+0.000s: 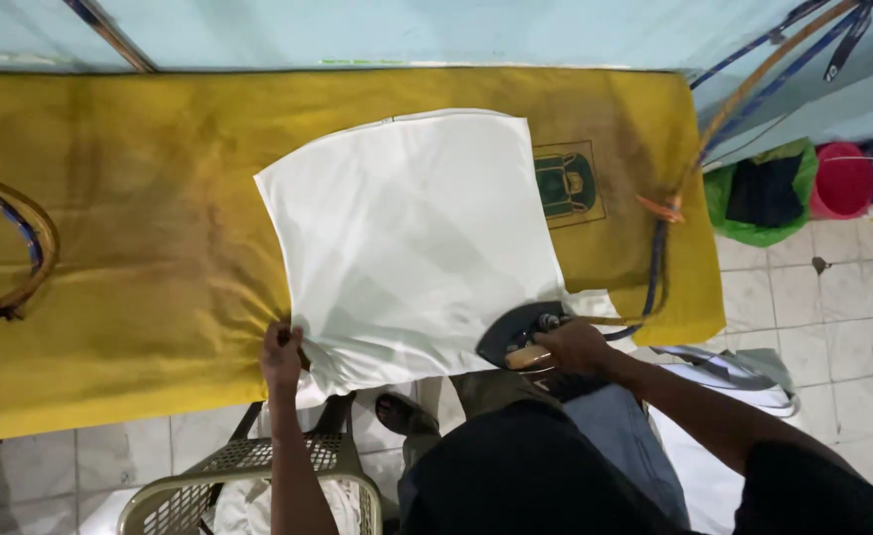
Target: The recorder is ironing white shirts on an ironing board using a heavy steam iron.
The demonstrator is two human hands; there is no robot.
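Note:
A white garment [412, 238] lies spread flat on a yellow padded ironing table [139, 198]. My left hand [281, 355] pinches the garment's near left edge at the table's front rim. My right hand [573, 345] is shut on the wooden handle of a dark iron [518, 332], which rests on the garment's near right corner. A blue and tan cord [659, 248] runs from the iron up to the right and away.
A pale plastic laundry basket [248, 485] with white cloth stands under the table by my feet. Right of the table are a green bag [762, 193], a red bucket [843, 178] and white tiled floor. A looped cord [30, 248] lies at the table's left end.

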